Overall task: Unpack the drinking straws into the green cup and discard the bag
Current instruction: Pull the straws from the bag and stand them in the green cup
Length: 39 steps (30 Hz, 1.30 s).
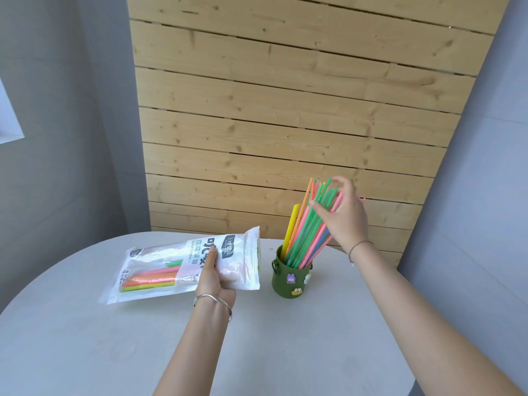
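A dark green cup point(290, 281) with small stickers stands on the round white table point(85, 352). A bundle of coloured straws point(307, 227) leans out of it toward the upper right. My right hand point(341, 215) rests against the upper part of that bundle, fingers spread around the straws. Left of the cup, my left hand point(213, 277) is shut on a clear plastic straw bag point(160, 270), thumb on top. Several straws point(151, 277) still lie inside the bag's left end.
A wooden slat wall point(285, 110) rises right behind the table. Grey walls stand on both sides. The table's curved edge runs close behind the cup and bag.
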Tool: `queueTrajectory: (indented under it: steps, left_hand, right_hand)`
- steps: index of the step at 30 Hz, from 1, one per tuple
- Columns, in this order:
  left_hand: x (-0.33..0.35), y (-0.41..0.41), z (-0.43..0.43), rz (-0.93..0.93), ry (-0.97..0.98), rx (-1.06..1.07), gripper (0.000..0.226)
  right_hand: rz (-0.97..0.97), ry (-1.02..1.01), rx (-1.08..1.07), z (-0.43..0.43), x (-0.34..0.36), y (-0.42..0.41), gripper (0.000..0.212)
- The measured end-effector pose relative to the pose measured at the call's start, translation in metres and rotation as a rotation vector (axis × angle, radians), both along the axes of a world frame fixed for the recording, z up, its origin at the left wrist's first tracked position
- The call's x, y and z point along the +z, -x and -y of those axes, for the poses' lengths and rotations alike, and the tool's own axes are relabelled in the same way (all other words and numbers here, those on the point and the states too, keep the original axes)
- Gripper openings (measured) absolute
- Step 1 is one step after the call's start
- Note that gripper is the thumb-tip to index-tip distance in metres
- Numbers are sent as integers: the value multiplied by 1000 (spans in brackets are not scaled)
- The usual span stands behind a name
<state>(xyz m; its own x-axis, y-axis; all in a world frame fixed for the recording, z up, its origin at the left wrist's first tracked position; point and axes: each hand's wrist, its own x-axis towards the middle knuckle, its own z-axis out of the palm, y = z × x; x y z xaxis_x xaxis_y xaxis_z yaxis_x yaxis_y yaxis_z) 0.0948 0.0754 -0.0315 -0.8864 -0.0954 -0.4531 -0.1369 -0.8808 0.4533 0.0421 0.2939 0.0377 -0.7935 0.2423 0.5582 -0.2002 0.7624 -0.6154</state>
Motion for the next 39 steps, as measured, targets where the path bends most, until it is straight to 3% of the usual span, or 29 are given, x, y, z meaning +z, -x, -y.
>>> queueTrajectory:
  steps: [3,6,10,12,15,17,19,22,25,28,33,36,39]
  left_hand:
    - [3,-2,-1,6,-1,-5,17]
    - [3,-2,-2,12,-19,-8,16]
    - [1,-1,-3,7,-27,-3,15]
    - [0,0,-3,2,-40,9,15]
    - [-2,2,-2,4,-44,23,17]
    - [-3,2,-2,1,-38,33,17]
    - [-2,2,-1,1,-27,44,12]
    - [-4,1,1,16,55,74,19]
    - [-7,-1,-1,12,225,139,38]
    - [-3,-3,-6,-29,435,162,28]
    - [0,-2,-14,-242,691,152,18]
    - [0,-3,-14,-249,694,163,19]
    - [-1,-4,-8,-159,594,189,22]
  right_hand:
    - [-217,-101,-2,-9,9,-1,69]
    - [-88,-282,26,-16,8,0,52]
    - [0,-241,66,-20,11,-2,45]
    - [-85,-218,45,-14,14,-8,46]
    - [-379,-162,7,9,14,-27,33]
    - [-512,-52,79,35,2,-43,21]
    - [-468,151,190,70,-21,-60,14]
    - [-145,575,243,115,-60,-78,15]
    - [261,1236,275,132,-80,-72,29]
    - [416,1741,391,125,-85,-69,44]
    - [423,1830,462,119,-96,-70,43]
    - [435,1771,441,119,-99,-71,27]
    - [442,1613,366,119,-102,-74,29]
